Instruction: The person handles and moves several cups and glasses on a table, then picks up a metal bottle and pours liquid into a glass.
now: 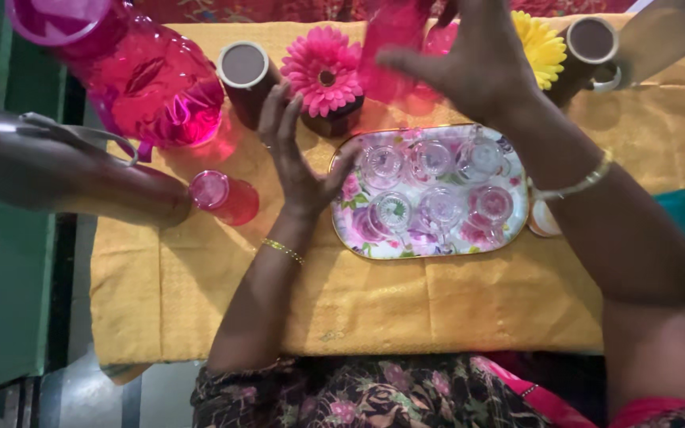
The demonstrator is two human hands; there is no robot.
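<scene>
My left hand (299, 162) is raised with fingers spread, empty, just left of an oval floral tray (517, 230) that carries several clear glasses (431, 162). My right hand (477, 67) hovers open above the tray's far edge, close to a tall pink tumbler (390, 43) but not gripping it. A pink flower (324, 70) in a dark pot stands between the hands, and a yellow flower (545, 46) shows beside my right wrist.
A yellow cloth (406, 305) covers the table. A big pink jug (148, 75) and a steel jug (57, 170) loom at the left, with a small pink glass (223, 196) beside them. Brown cups stand at the back (243, 67) and the far right (592, 43).
</scene>
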